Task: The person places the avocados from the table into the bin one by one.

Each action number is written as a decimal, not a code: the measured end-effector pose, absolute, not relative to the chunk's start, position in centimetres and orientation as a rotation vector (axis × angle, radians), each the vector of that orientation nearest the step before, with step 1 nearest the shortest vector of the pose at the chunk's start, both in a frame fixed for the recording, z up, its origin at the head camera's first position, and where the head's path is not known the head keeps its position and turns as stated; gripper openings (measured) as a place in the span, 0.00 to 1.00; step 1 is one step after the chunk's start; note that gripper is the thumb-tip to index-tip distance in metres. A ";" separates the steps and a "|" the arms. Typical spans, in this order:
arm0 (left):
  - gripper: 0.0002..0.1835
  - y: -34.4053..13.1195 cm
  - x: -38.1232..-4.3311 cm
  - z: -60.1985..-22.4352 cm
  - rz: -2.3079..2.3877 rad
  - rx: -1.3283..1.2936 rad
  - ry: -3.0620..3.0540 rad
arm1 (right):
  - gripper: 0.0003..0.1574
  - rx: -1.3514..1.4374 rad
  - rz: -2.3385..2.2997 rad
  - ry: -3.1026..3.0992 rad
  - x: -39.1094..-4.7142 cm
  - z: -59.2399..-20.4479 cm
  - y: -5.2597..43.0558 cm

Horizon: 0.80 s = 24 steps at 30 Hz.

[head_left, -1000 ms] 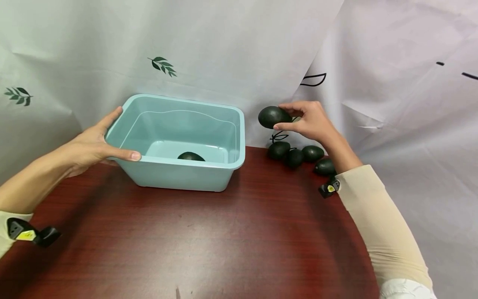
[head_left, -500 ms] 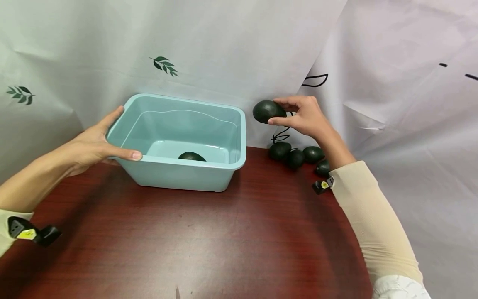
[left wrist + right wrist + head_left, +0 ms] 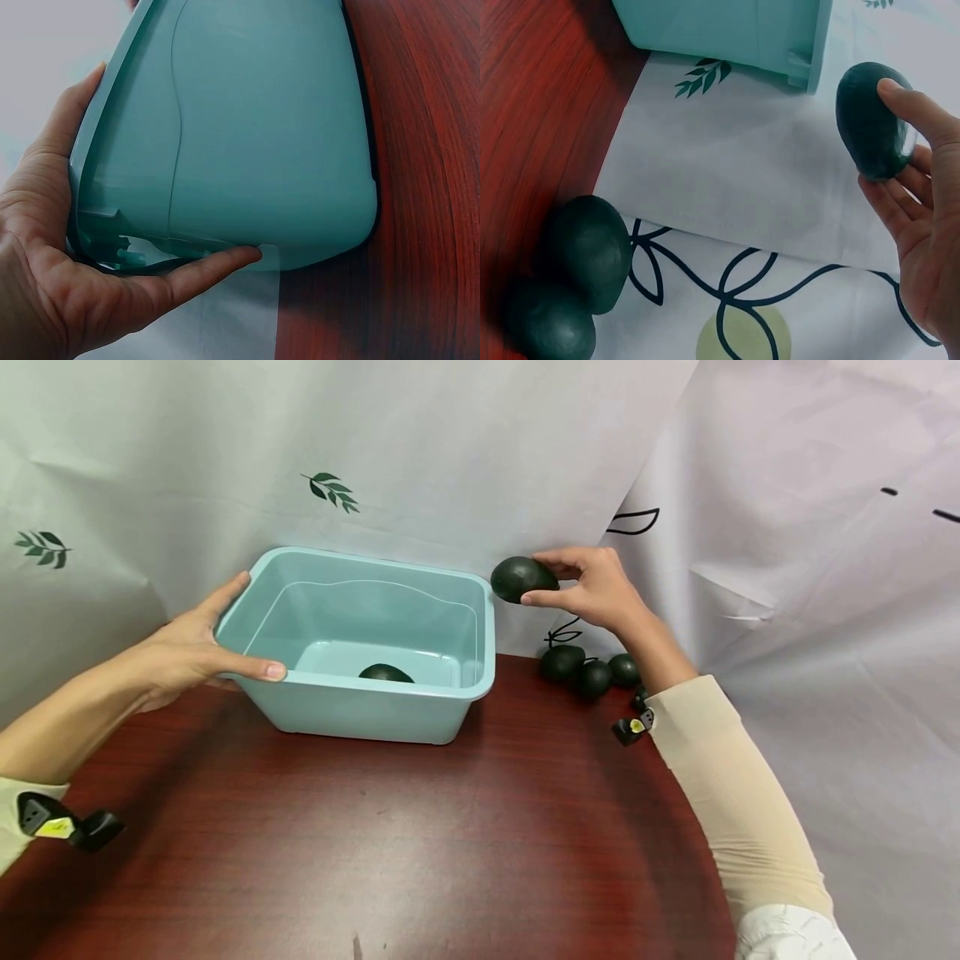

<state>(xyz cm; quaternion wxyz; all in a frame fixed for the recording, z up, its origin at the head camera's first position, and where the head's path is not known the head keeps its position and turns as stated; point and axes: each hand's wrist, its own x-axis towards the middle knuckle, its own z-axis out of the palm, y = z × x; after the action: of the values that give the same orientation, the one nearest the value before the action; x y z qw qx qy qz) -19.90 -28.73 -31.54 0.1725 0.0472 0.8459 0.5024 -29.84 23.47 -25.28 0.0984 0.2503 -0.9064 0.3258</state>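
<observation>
To move the avocado (image 3: 516,579) well, I think a snug pinch is best, as its smooth skin might slip; it also seems wise to lift it clear of the tub's edge, so it does not bump; the tub (image 3: 360,714) should be held steady too; the avocado is up off the table (image 3: 420,835), right of the middle of the frame, just beside the tub's upper right corner; the right hand (image 3: 588,585) points left, bent only as wide as the avocado, thumb low and fingers high, pinching one end; its sleeve (image 3: 731,793) slants up from the lower right; the left hand (image 3: 191,647), at the left of the frame, is spread wide on the tub's left end, its thumb nearly straight along the front edge.
</observation>
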 end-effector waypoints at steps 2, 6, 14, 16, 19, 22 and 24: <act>0.76 -28.7 -19.9 -31.6 1.425 0.133 2.404 | 0.35 0.750 0.956 -2.679 -29.9 -25.2 23.2; 0.76 -28.8 -20.0 -31.6 1.424 0.130 2.409 | 0.35 0.780 0.967 -2.660 -30.2 -25.1 22.6; 0.76 -28.7 -20.1 -31.7 1.426 0.136 2.402 | 0.33 0.822 1.000 -2.615 -30.5 -25.3 21.6; 0.76 -28.7 -20.1 -31.7 1.429 0.133 2.400 | 0.33 0.825 0.997 -2.613 -30.5 -25.3 21.2; 0.76 -28.8 -20.1 -31.6 1.434 0.131 2.399 | 0.34 0.831 0.993 -2.613 -30.6 -25.3 20.5; 0.76 -28.8 -20.1 -31.6 1.435 0.131 2.403 | 0.35 0.842 0.993 -2.604 -30.7 -25.4 19.8; 0.75 -28.8 -20.1 -31.6 1.435 0.132 2.403 | 0.36 0.856 1.000 -2.596 -30.7 -25.5 19.2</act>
<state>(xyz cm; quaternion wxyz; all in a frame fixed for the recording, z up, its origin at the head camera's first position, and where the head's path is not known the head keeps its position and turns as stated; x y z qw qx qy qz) -20.13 -28.83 -31.65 0.1690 0.0465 0.8452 0.5049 -30.69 19.24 -25.54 0.1154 0.2920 -0.8859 0.3414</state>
